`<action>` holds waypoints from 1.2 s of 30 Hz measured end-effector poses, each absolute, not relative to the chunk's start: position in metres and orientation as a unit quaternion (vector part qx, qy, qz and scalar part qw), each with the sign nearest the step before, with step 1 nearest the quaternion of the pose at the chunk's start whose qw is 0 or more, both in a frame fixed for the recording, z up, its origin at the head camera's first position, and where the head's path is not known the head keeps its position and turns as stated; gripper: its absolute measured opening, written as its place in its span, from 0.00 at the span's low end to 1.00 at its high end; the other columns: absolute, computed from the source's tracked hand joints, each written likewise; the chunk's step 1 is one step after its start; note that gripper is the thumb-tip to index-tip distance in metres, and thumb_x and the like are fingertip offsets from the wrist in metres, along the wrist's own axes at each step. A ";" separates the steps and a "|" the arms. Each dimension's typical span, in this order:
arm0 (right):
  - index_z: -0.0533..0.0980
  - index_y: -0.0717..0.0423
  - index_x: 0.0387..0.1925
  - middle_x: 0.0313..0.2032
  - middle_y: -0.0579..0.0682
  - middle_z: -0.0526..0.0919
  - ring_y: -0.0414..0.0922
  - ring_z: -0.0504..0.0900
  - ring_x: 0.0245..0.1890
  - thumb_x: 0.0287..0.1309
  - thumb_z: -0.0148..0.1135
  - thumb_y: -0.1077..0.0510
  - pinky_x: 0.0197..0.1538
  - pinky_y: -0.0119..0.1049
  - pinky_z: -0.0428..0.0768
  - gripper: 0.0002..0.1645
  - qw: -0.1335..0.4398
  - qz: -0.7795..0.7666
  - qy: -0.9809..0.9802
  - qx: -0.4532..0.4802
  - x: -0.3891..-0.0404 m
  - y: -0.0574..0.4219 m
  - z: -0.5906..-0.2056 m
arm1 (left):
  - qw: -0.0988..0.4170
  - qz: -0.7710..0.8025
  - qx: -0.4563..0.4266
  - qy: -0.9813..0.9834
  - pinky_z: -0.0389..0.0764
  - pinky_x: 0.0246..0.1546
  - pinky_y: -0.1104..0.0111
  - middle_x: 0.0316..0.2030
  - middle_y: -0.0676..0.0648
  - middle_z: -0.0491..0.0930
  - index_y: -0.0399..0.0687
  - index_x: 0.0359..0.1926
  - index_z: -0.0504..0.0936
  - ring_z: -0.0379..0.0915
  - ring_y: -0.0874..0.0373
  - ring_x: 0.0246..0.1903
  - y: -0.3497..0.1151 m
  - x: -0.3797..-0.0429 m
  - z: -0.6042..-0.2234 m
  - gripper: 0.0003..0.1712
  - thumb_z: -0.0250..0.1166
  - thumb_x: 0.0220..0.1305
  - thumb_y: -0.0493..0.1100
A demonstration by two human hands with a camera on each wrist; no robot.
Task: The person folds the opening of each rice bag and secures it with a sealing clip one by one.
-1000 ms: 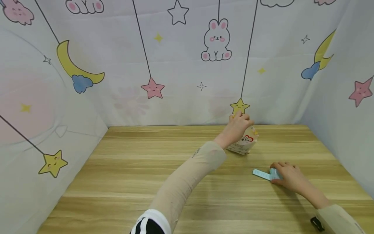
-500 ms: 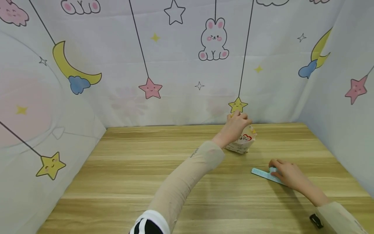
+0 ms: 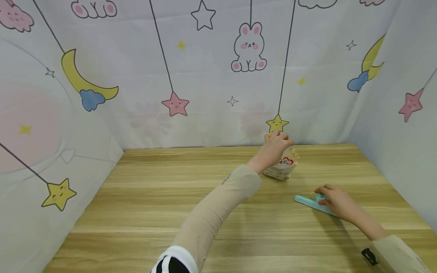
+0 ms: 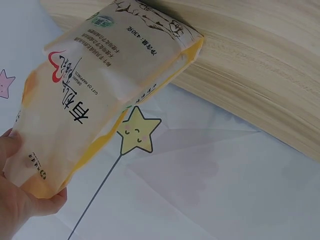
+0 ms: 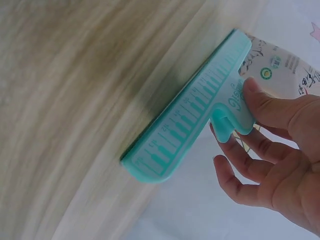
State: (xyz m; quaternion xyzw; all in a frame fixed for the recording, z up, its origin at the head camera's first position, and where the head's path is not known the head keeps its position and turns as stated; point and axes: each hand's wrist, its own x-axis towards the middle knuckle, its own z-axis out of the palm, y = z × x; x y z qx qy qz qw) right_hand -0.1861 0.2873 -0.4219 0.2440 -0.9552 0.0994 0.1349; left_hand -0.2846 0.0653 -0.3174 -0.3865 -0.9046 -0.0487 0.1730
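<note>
My left hand (image 3: 274, 149) grips the top of a cream paper-like food bag (image 4: 95, 75) near the back of the table. The bag has yellow side folds, dark lettering and a red heart, and it stands on the table; the hand covers its upper part in the head view. Front right, my right hand (image 3: 345, 203) pinches the handle of a mint-green bag clip (image 5: 187, 112) between thumb and fingers. A piano-key pattern runs along the clip's long bar. In the right wrist view the bar's long edge is at the wooden surface, and whether it touches cannot be told.
A small black object (image 3: 369, 256) lies beside the right sleeve on the wooden table (image 3: 164, 189). White cloth (image 3: 205, 76) printed with stars, moons and a rabbit hangs behind the table and along both sides.
The right hand has turned the clip, so more of its long bar shows in front of the fingers. My left hand stays at the bag's top. The head view has shifted slightly.
</note>
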 end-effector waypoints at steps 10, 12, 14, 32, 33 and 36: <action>0.75 0.70 0.35 0.29 0.55 0.76 0.48 0.77 0.26 0.39 0.65 0.68 0.28 0.33 0.76 0.16 0.145 0.135 -0.950 0.241 -0.184 0.291 -0.412 | 0.173 -0.046 -0.387 -0.904 0.66 0.41 0.62 0.48 0.54 0.73 0.59 0.53 0.74 0.61 0.58 0.46 0.065 -0.283 -0.316 0.20 0.47 0.65 0.35; 0.75 0.69 0.34 0.28 0.54 0.76 0.48 0.77 0.26 0.39 0.66 0.68 0.27 0.33 0.76 0.16 0.159 0.134 -0.948 0.241 -0.184 0.292 -0.410 | 0.173 -0.045 -0.387 -0.905 0.66 0.41 0.62 0.48 0.54 0.73 0.59 0.53 0.74 0.61 0.58 0.46 0.065 -0.282 -0.315 0.21 0.47 0.65 0.35; 0.75 0.69 0.34 0.28 0.55 0.76 0.49 0.77 0.26 0.38 0.66 0.68 0.27 0.34 0.76 0.16 0.164 0.137 -0.948 0.238 -0.184 0.293 -0.408 | 0.172 -0.043 -0.387 -0.905 0.67 0.41 0.62 0.49 0.54 0.73 0.59 0.53 0.74 0.60 0.58 0.46 0.065 -0.282 -0.315 0.21 0.47 0.65 0.35; 0.75 0.65 0.35 0.29 0.56 0.79 0.49 0.78 0.25 0.39 0.67 0.66 0.25 0.36 0.74 0.16 0.197 0.160 -0.946 0.199 -0.185 0.294 -0.394 | 0.179 -0.044 -0.392 -0.901 0.66 0.39 0.64 0.46 0.54 0.71 0.60 0.53 0.74 0.59 0.59 0.44 0.062 -0.276 -0.314 0.21 0.49 0.64 0.35; 0.75 0.65 0.35 0.29 0.56 0.79 0.50 0.78 0.25 0.38 0.68 0.66 0.25 0.35 0.73 0.17 0.207 0.162 -0.944 0.197 -0.186 0.293 -0.393 | 0.179 -0.043 -0.393 -0.901 0.66 0.39 0.64 0.46 0.54 0.71 0.60 0.53 0.74 0.58 0.59 0.44 0.061 -0.275 -0.314 0.21 0.49 0.64 0.34; 0.75 0.64 0.35 0.30 0.58 0.78 0.53 0.79 0.26 0.38 0.68 0.67 0.23 0.36 0.74 0.18 0.232 0.174 -0.938 0.192 -0.186 0.292 -0.390 | 0.179 -0.041 -0.394 -0.901 0.67 0.40 0.64 0.46 0.54 0.71 0.60 0.53 0.74 0.59 0.58 0.44 0.060 -0.275 -0.314 0.21 0.49 0.64 0.34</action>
